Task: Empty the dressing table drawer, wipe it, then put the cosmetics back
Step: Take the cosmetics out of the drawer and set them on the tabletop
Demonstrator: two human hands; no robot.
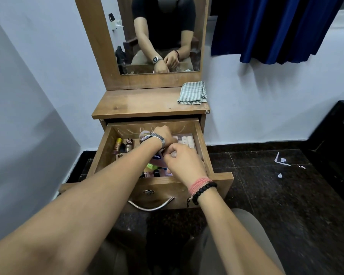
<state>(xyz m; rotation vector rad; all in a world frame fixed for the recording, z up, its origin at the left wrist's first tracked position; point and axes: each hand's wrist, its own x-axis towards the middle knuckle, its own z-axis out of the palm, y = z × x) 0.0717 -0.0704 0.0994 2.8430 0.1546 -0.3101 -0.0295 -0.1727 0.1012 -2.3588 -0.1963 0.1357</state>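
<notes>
The wooden drawer (204, 153) of the dressing table is pulled out and holds cosmetics. Small tubes and bottles (123, 146) stand at its left. A pink Vaseline tub (157, 158), a green item (150, 167) and a small black item (156, 173) lie near the front. A clear plastic box (185, 140) of pale items sits at the back right. My left hand (163, 133), with a metal watch, curls down over the box's far left corner. My right hand (184, 161) pinches the box's near edge. My palms hide the fingertips.
A folded striped cloth (192, 93) lies on the right of the table top (139, 105), below the mirror (159, 36). A blue curtain (266, 26) hangs at the right. Paper scraps (282, 160) lie on the dark floor. Dark furniture (336, 135) stands at far right.
</notes>
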